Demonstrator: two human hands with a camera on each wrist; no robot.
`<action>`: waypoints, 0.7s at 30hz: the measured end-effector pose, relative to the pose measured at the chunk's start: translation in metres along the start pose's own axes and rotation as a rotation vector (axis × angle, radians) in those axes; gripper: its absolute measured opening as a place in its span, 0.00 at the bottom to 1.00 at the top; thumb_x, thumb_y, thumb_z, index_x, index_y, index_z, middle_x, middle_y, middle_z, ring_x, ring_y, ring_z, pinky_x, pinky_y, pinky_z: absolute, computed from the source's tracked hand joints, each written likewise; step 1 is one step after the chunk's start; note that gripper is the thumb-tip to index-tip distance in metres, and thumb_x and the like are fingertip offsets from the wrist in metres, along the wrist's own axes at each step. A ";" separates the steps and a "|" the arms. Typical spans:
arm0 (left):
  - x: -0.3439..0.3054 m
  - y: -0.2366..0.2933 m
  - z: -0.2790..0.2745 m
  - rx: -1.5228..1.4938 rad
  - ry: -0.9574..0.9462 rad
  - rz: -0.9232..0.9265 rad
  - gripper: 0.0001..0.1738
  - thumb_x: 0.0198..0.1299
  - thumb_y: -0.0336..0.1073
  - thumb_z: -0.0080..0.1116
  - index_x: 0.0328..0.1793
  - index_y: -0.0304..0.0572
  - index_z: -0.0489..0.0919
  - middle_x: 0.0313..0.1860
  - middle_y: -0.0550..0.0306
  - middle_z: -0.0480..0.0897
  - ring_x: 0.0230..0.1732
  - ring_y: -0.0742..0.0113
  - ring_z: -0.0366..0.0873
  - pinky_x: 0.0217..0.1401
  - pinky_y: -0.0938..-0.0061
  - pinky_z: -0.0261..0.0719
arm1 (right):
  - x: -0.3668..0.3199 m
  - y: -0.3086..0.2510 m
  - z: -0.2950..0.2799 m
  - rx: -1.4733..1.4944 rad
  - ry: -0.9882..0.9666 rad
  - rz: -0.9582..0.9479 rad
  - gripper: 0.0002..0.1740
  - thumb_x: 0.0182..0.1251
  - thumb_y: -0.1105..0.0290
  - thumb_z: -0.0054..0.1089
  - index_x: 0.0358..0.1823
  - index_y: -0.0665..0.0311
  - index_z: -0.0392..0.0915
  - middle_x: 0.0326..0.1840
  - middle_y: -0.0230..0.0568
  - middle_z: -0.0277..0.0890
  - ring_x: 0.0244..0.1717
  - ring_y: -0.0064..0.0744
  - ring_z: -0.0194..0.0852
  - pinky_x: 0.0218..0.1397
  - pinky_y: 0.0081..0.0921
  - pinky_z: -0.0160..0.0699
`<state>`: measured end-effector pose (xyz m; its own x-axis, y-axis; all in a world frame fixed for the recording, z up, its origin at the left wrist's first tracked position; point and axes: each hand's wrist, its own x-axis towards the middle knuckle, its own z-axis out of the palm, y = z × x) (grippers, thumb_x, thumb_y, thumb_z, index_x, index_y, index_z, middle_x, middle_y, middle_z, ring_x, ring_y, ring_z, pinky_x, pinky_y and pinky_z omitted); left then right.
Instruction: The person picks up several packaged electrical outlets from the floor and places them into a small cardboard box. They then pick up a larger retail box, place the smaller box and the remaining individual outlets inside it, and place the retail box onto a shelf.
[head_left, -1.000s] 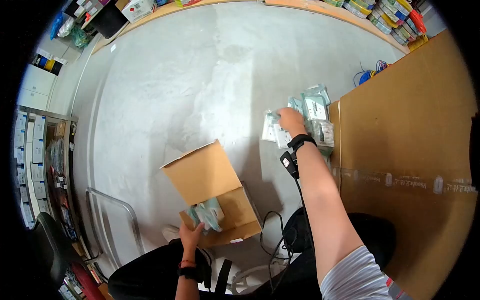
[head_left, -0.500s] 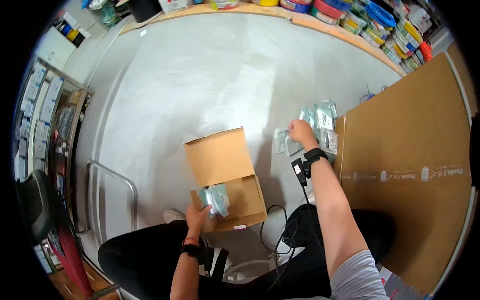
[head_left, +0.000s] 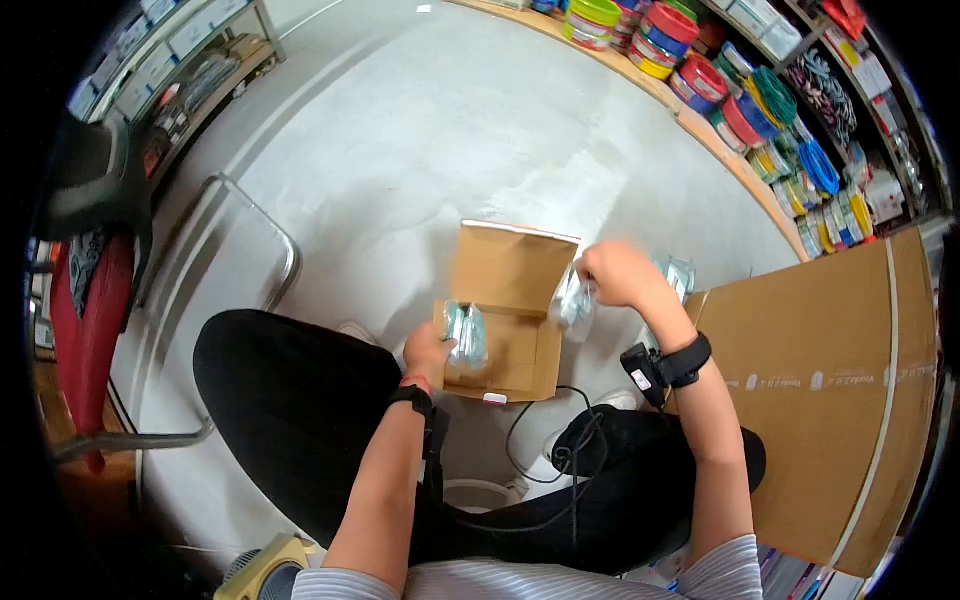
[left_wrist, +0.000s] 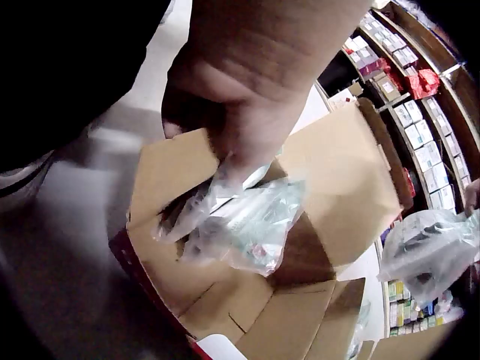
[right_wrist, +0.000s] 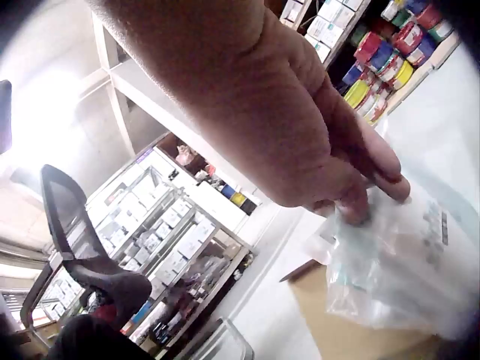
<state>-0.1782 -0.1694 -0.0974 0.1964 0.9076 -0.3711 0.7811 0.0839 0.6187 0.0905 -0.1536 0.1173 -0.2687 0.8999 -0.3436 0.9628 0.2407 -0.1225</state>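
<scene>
An open cardboard box (head_left: 515, 265) stands on the floor between the person's legs, its lid tipped back. Clear plastic packets (head_left: 468, 335) lie along its left side. The left hand (head_left: 427, 352) grips the box's left wall, with the thumb inside against the packets; the left wrist view shows these packets (left_wrist: 251, 225) under the thumb. Over the box's right edge, the right hand (head_left: 622, 272) pinches a clear plastic bag (head_left: 573, 300) by its top. The right wrist view shows thumb and fingers on this bag (right_wrist: 405, 255), which has a pale printed item inside.
More packets (head_left: 680, 275) lie on the floor beyond the right hand, beside a large carton (head_left: 800, 400). A black cable (head_left: 510, 430) loops near the right foot. A metal tube frame (head_left: 285, 245) and a chair (head_left: 95, 300) stand left. Wire spools (head_left: 700, 80) line the far shelf.
The right hand has left the floor packets and come left to the box with a bag. The left hand stays at the box's left wall. The head view has turned rightward.
</scene>
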 end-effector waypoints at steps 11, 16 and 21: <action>-0.003 0.009 -0.006 0.034 -0.018 -0.125 0.18 0.34 0.41 0.62 0.33 0.42 0.75 0.29 0.48 0.78 0.34 0.50 0.75 0.35 0.62 0.72 | 0.020 -0.055 0.111 0.033 -0.060 -0.375 0.05 0.37 0.77 0.52 0.21 0.65 0.73 0.25 0.46 0.71 0.29 0.46 0.70 0.33 0.37 0.70; -0.005 0.007 -0.006 -0.021 0.003 -0.092 0.17 0.34 0.41 0.62 0.33 0.42 0.75 0.29 0.48 0.77 0.34 0.50 0.74 0.35 0.62 0.72 | 0.028 -0.060 0.133 -0.025 -0.019 -0.366 0.07 0.40 0.77 0.49 0.26 0.66 0.70 0.29 0.44 0.68 0.28 0.44 0.71 0.31 0.36 0.72; -0.006 0.007 -0.009 -0.029 -0.003 -0.025 0.17 0.35 0.40 0.61 0.33 0.41 0.75 0.29 0.47 0.77 0.34 0.50 0.74 0.35 0.62 0.72 | 0.034 -0.064 0.158 -0.009 -0.004 -0.351 0.09 0.43 0.75 0.49 0.30 0.65 0.68 0.29 0.45 0.67 0.29 0.44 0.71 0.30 0.35 0.72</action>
<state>-0.1796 -0.1703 -0.0846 0.1788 0.9038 -0.3887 0.7682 0.1186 0.6291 0.0152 -0.1960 -0.0331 -0.5835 0.7602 -0.2857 0.8119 0.5383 -0.2261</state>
